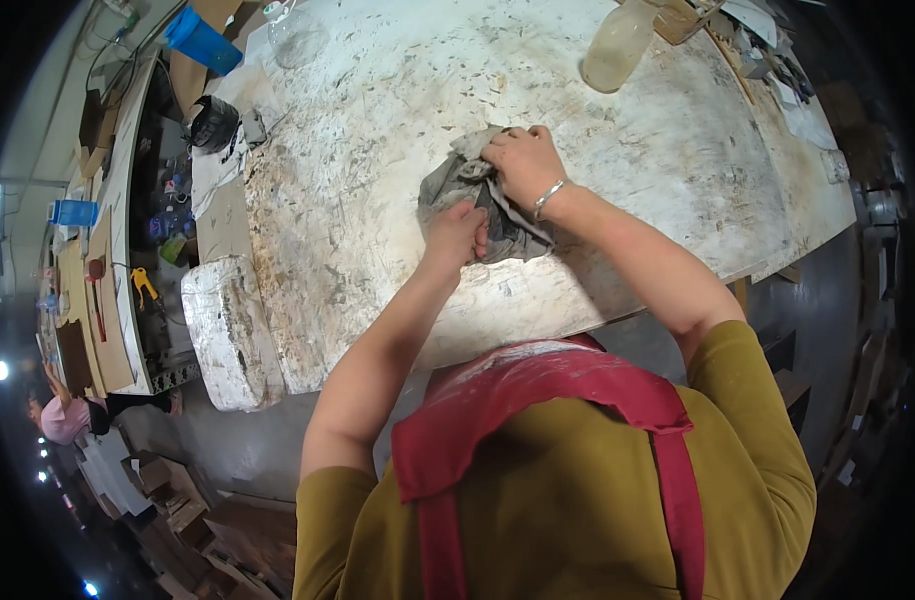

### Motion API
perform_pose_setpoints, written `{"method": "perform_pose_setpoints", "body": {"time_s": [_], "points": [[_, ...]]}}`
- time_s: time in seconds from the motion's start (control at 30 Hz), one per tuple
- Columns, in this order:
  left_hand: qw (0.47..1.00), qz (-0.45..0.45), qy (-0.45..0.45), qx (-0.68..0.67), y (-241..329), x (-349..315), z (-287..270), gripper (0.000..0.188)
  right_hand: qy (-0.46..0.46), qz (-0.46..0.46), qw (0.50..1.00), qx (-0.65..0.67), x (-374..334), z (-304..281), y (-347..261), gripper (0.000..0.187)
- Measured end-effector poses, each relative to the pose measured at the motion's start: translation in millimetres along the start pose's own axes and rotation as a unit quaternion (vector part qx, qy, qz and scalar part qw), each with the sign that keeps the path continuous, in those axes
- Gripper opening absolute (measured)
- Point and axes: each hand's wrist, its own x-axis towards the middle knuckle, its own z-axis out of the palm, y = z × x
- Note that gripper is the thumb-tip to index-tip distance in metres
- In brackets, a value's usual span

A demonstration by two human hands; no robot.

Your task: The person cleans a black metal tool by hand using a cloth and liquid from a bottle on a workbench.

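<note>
A crumpled dark grey cloth (pixel 518 240) lies bunched on the stained white worktable (pixel 378 150), in front of me. My left hand (pixel 458 233) is closed at the cloth's near left side, its fingers curled into the folds. On the upper right part of the cloth, my right hand (pixel 527 163) is bent over it with the fingers gripping the fabric. A silver bracelet (pixel 548 198) circles my right wrist. Part of the cloth is hidden under both hands.
A plastic-wrapped white block (pixel 228 335) sits at the table's left edge. Farther back are a black cup-like container (pixel 214 124), a blue container (pixel 203 42), a clear bottle (pixel 294 38) and a cloudy jar (pixel 618 50). Another person (pixel 66 418) is at the far left.
</note>
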Motion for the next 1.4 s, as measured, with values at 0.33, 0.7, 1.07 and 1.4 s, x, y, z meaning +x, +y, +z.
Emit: {"method": "perform_pose_setpoints", "body": {"time_s": [0.33, 0.7, 1.07, 1.4], "points": [[0.999, 0.012, -0.011, -0.032, 5.1, -19.8, -7.9, 0.019, 0.015, 0.127, 0.986, 0.106, 3.3, 12.8, 28.3, 0.022], [0.994, 0.076, -0.005, 0.075, 18.4, -9.9, 0.6, 0.022, 0.110, 0.285, 0.825, 0.476, -51.8, -2.9, 87.9, 0.041], [0.997, -0.063, -0.012, 0.048, 14.5, -1.0, 32.1, 0.021, 0.088, 0.341, 0.632, 0.691, -84.1, 1.0, 107.9, 0.055], [0.995, -0.011, 0.099, -0.007, 25.2, -26.8, 31.9, 0.013, 0.125, 0.337, 0.593, 0.721, -100.5, -15.9, 119.9, 0.046]]}}
